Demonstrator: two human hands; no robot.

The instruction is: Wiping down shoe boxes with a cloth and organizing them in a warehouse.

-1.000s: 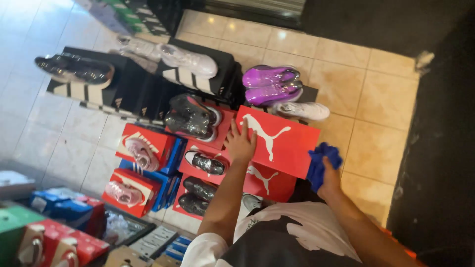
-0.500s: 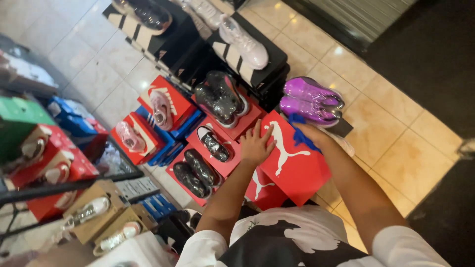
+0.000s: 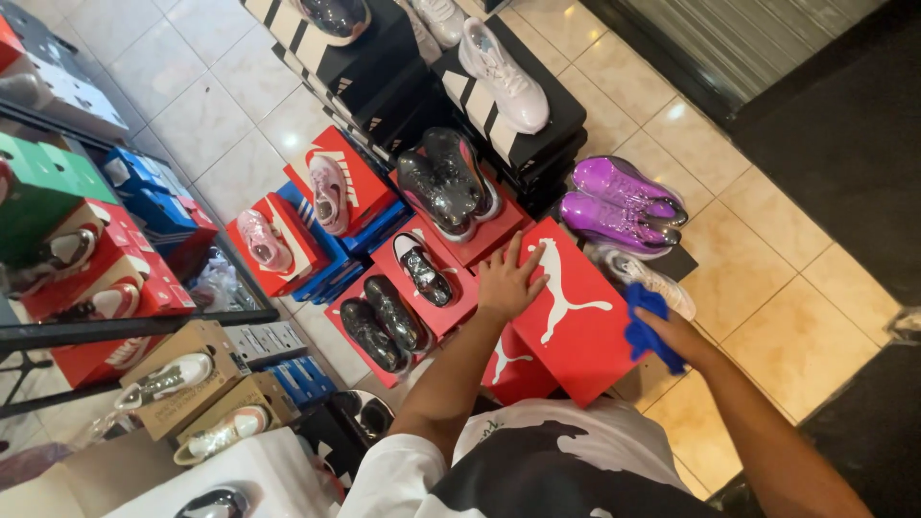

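My left hand (image 3: pixel 506 279) lies flat, fingers spread, on the lid of a red shoe box (image 3: pixel 576 317) with a white leaping-cat mark. My right hand (image 3: pixel 672 331) grips a blue cloth (image 3: pixel 649 326) against the box's right edge. A second red box (image 3: pixel 504 369) sits under the first. Just beyond the left hand, a black-and-white shoe (image 3: pixel 422 269) rests on another red box.
Purple shoes (image 3: pixel 619 201) and a white shoe (image 3: pixel 652 280) sit right of the box. Black striped boxes (image 3: pixel 480 96) carry a white shoe (image 3: pixel 504 72). Dark glossy shoes (image 3: pixel 446 182), pink shoes (image 3: pixel 328 192), blue boxes (image 3: pixel 153 192) and a black rack bar (image 3: pixel 115 331) crowd the left. Beige tile floor (image 3: pixel 767 297) lies at right.
The view has swung, shifting the display up and right. My right hand with the blue cloth has come from the box's far corner down its right edge. The left hand stays on the lid.
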